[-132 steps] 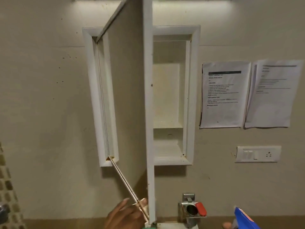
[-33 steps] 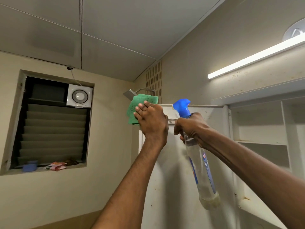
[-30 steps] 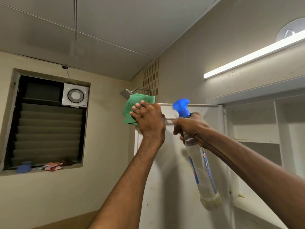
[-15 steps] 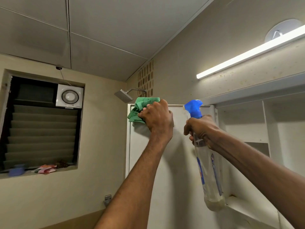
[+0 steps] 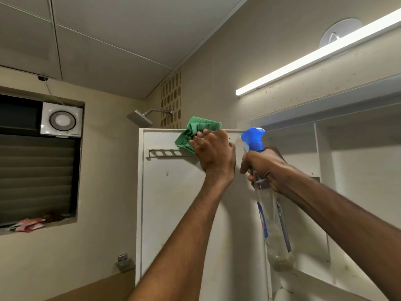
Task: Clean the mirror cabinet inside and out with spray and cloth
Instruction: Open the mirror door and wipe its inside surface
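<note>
The white cabinet door (image 5: 173, 203) stands swung open, its inner face toward me, with a small slotted rail (image 5: 165, 153) near the top. My left hand (image 5: 213, 152) presses a crumpled green cloth (image 5: 196, 132) against the door's top edge, above the rail's right end. My right hand (image 5: 263, 168) grips the neck of a clear spray bottle (image 5: 272, 216) with a blue trigger head (image 5: 253, 137), held upright just right of the door. The open cabinet interior (image 5: 355, 181) with white shelves is at the right.
A lit tube light (image 5: 314, 55) runs along the wall above the cabinet. A shower head (image 5: 141, 118) juts out behind the door. At the left is a louvred window (image 5: 36, 179) with an exhaust fan (image 5: 61, 121) and small packets (image 5: 27, 225) on its sill.
Since 4.4 s ago my view has lifted from the cabinet front to the door's top. Over the last second the cloth hand has slid right along the door's top edge; the bottle stays beside it.
</note>
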Motion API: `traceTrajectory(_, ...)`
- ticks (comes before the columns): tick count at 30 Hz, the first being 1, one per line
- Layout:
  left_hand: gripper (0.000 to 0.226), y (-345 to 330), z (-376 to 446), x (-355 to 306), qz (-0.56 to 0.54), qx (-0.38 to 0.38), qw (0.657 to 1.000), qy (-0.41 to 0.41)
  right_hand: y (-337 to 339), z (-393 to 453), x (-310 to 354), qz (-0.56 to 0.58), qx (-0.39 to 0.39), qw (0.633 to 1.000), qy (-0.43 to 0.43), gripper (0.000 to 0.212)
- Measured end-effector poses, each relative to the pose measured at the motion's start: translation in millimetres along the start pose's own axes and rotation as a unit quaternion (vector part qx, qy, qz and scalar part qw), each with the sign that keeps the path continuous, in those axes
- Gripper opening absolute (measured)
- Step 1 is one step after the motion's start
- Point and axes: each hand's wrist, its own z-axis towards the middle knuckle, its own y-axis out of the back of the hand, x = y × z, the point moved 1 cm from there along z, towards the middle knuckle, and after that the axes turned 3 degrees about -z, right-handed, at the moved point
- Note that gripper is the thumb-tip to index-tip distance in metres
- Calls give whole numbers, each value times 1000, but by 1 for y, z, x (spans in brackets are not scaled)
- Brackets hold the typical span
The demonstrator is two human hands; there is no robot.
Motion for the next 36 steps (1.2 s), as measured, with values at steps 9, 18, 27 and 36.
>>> traceTrajectory(9, 55, -24, -10, -18, -13, 38, 998, -41, 12, 3, -6, 5, -14, 1000, 8, 30)
traceTrajectory(18, 37, -34, -20, -39, 1, -27, 987, -157, 33, 3, -25, 20, -4, 1000, 16, 12)
traceTrajectory(27, 21, -4, 17, -16, 3, 48, 940, -337, 9, 5, -33, 77, -3, 997, -19, 19)
traceTrajectory(36, 27, -13, 12, -4, -12, 79, 930, -359, -7, -1, -46, 113, -18, 993, -38, 26)
